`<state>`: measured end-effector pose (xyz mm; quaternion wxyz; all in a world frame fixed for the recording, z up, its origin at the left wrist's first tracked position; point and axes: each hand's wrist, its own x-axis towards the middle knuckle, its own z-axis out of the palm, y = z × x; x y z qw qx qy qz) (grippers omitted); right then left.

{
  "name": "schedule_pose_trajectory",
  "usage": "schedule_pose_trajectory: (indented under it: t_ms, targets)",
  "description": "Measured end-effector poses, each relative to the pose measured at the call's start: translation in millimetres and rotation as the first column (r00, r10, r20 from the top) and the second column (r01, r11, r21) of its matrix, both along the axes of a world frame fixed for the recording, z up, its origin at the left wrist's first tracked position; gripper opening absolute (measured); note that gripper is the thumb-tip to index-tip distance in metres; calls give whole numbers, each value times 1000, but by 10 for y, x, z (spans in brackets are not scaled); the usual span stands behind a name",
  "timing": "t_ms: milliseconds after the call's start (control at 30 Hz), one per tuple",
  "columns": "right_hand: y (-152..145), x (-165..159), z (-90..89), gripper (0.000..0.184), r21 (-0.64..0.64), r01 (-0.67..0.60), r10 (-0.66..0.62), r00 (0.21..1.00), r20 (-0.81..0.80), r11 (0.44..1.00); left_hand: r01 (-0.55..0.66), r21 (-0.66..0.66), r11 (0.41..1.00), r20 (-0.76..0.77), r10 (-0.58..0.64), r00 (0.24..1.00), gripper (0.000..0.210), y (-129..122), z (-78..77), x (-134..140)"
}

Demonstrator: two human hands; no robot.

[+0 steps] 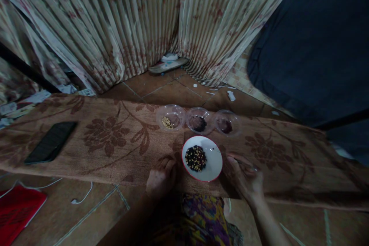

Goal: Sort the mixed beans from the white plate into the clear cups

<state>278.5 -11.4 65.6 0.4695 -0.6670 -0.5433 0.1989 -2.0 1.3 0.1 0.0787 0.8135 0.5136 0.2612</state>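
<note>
A white plate with a red rim (215, 157) lies on a brown flowered cloth (109, 142) and holds a heap of mixed dark and yellow beans (195, 158). Behind it stand three clear bowls: one with yellow beans (170, 117), one with black beans (199, 120), one with dark red beans (227, 123). My left hand (160, 178) rests on the cloth just left of the plate, fingers curled, holding nothing that I can see. My right hand (245, 177) rests to the plate's right, fingers bent; something small and thin may lie under it.
A black phone (50, 142) lies on the cloth at the left. A white cable (82, 199) and a red sheet (15, 209) are on the tiled floor below. Striped curtains (121, 27) hang behind, with a sandal (168, 64) at their foot. A dark fabric (317, 46) fills the right.
</note>
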Motion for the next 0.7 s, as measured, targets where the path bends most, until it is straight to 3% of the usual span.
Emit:
schedule_pose_trajectory:
  t_ms: [100,167,333,500,700]
  targets:
    - [271,136,149,29,132,117,-126,990,56,984,5,37,999,20,-6,1000,13,14,-48,-10]
    - [482,231,221,31,227,193,-201,979,12,954,10,64,998,25,-11,1000,14,28,-80,-13]
    - [746,321,189,32,219,214,-210,977,-42,952,2,97,995,28,-5,1000,15,41,-112,-15]
    - [419,102,-9,30,158,219,-210,975,-70,963,8,45,999,1,-8,1000,14,21,-46,-14]
    - [-89,-132,-221,30,-111,15,-26,995,-94,994,9,-6,1000,7,-9,1000,13,12,6,-5]
